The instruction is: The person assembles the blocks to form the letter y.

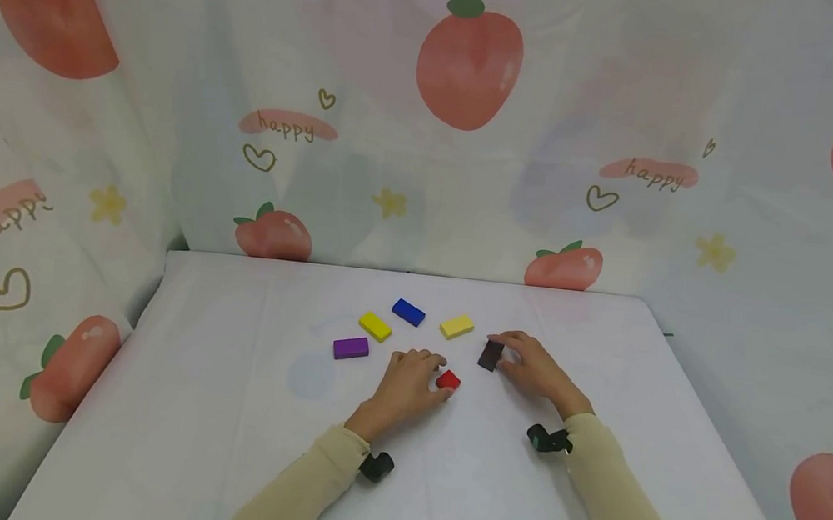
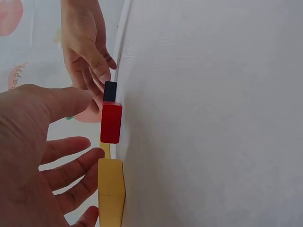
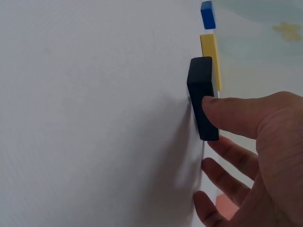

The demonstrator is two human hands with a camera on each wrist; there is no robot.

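A small red block (image 1: 448, 380) lies on the white table, between the thumb and fingers of my left hand (image 1: 410, 383). In the left wrist view a gap shows between that thumb and the red block (image 2: 111, 123), and the fingers are spread and lightly bent. My right hand (image 1: 532, 367) pinches a black block (image 1: 490, 354), further right on the table. The right wrist view has the thumb pressed on the broad face of the black block (image 3: 200, 85), with the index finger hidden behind it and the other fingers loosely bent below.
Beyond the hands, a purple block (image 1: 351, 348), a bright yellow block (image 1: 375, 326), a blue block (image 1: 408, 312) and a pale yellow block (image 1: 457, 326) form a loose arc. Fruit-printed cloth (image 1: 468, 190) hangs behind the white table (image 1: 184, 405) and along its sides.
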